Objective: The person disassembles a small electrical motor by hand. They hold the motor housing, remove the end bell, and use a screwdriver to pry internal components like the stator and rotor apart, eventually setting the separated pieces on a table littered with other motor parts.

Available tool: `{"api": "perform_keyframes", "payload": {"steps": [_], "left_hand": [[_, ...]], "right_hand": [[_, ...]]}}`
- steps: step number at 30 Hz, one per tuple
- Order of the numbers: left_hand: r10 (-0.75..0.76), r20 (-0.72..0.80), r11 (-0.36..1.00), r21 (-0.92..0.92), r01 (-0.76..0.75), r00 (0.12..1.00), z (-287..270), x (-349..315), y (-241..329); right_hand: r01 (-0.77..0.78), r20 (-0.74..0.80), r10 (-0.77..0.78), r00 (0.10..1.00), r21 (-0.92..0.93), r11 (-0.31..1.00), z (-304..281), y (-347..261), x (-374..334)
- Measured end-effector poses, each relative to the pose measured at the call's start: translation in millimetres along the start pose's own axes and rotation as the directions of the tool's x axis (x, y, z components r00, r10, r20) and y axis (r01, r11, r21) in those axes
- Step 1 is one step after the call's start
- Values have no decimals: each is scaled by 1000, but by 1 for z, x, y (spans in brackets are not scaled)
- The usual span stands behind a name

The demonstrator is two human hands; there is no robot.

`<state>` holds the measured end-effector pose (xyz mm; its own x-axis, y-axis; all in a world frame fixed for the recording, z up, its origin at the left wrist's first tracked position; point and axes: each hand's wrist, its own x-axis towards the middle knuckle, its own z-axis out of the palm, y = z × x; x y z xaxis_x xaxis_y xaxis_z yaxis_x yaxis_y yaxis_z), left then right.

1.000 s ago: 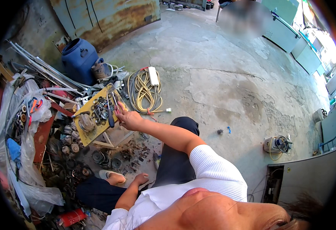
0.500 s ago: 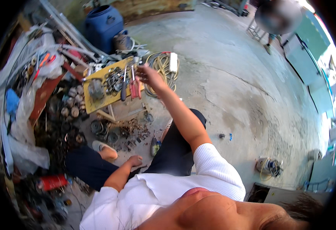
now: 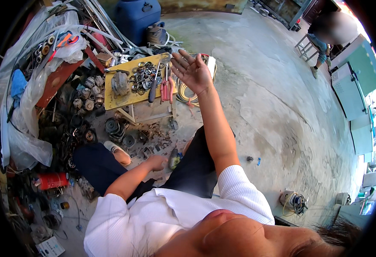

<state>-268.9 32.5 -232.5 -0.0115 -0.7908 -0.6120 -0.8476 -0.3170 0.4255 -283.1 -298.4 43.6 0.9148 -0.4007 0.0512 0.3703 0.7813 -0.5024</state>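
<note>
My right hand (image 3: pixel 192 71) is raised with its palm up and fingers spread, holding nothing, at the right edge of a yellow board-topped bench (image 3: pixel 130 101). Beside it on the bench lie red-handled pliers (image 3: pixel 167 89) and a screwdriver with a dark handle (image 3: pixel 153 89). A heap of metal rings and bearings (image 3: pixel 144 75) is left of these tools, and a grey motor-like metal part (image 3: pixel 120 83) sits farther left. My left hand (image 3: pixel 157 162) is low by my knees, close to a green and black power drill (image 3: pixel 174 158); its fingers are too blurred to read.
Scrap metal parts (image 3: pixel 87 98) pile up left of the bench. A blue plastic drum (image 3: pixel 137 21) stands behind it. Coiled yellow hose (image 3: pixel 188 95) lies on the concrete floor right of the bench. A person (image 3: pixel 321 47) sits at the far right near pale green cabinets (image 3: pixel 348 90).
My right hand has moved right from above the pliers, turning palm up with its fingers spreading. My left hand has shifted up toward the drill. The view has tilted, so the bench appears farther right.
</note>
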Motion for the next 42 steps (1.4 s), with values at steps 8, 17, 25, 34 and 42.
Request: {"api": "perform_keyframes", "payload": {"steps": [8, 17, 25, 34, 42], "left_hand": [[575, -388, 818, 280, -503, 720, -130, -6, 13], [570, -822, 791, 551, -267, -8, -297, -82, 3], [-248, -952, 911, -293, -289, 182, -333, -126, -109], [-212, -878, 975, -161, 152, 429, -314, -142, -119], [-241, -788, 970, -218, 109, 567, -317, -122, -119]], "right_hand": [[49, -65, -375, 925, -957, 288, 3, 23, 12], [154, 271, -360, 893, -934, -321, 14, 66, 29], [178, 290, -231, 929, -894, -411, 18, 103, 52], [225, 290, -60, 955, -842, -491, 31, 131, 67], [266, 226, 140, 964, -817, -512, 28, 153, 99]]}}
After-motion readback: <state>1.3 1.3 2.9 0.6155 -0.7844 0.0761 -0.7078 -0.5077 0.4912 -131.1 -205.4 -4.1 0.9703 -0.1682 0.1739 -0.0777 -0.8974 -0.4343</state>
